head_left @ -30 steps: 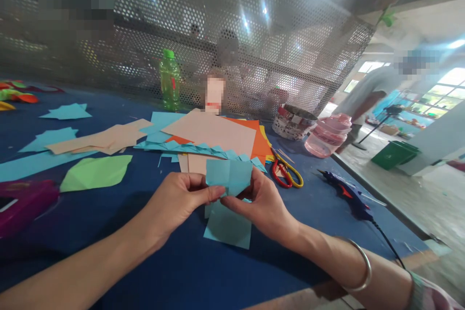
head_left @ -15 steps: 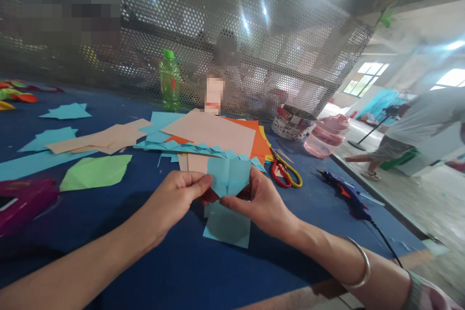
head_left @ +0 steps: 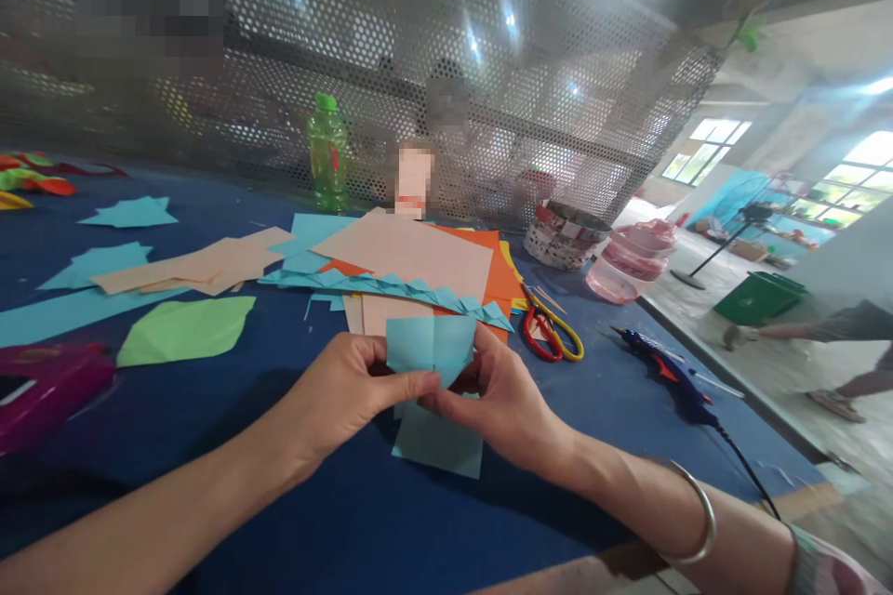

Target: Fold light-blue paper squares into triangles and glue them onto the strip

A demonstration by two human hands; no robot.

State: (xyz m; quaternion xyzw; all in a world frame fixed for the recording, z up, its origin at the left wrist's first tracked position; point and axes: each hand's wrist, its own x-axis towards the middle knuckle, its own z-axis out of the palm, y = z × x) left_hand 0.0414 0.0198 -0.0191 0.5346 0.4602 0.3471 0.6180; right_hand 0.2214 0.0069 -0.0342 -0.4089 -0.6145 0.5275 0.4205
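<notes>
The left hand [head_left: 341, 400] and right hand [head_left: 502, 400] are positioned at the near side of the tabletop [head_left: 209, 493]. Both are in a closed pinch grip on a folded blue paper square [head_left: 429, 349], which is held just above the surface between them. Crease lines cross the square, and the left thumb lies along its lower part. A metal bangle [head_left: 698, 516] encircles the right forearm near the wrist.

A second blue paper sheet [head_left: 437, 442] lies flat on the tabletop directly below the hands. Whether it is joined to the held square cannot be determined.

Beyond the hands is a stack comprising a peach paper sheet [head_left: 405, 256] and an orange paper sheet [head_left: 488, 265], with a strip of blue paper triangles [head_left: 383, 290] across it. To the right of the stack are scissors [head_left: 548, 335] with red and yellow handles, followed by a blue hot glue gun [head_left: 670, 376] with a black cord. To the left are a green paper leaf shape [head_left: 182, 330], tan paper strips [head_left: 188, 265], a blue paper star [head_left: 129, 214] and a magenta object [head_left: 48, 381].

At the far side stand a green plastic bottle [head_left: 326, 153], a woven basket [head_left: 565, 237] and a pink plastic container [head_left: 632, 265], in front of a perforated metal screen [head_left: 391, 37]. On the floor to the right, another person's leg [head_left: 802, 330] extends past a green bin [head_left: 757, 297].
</notes>
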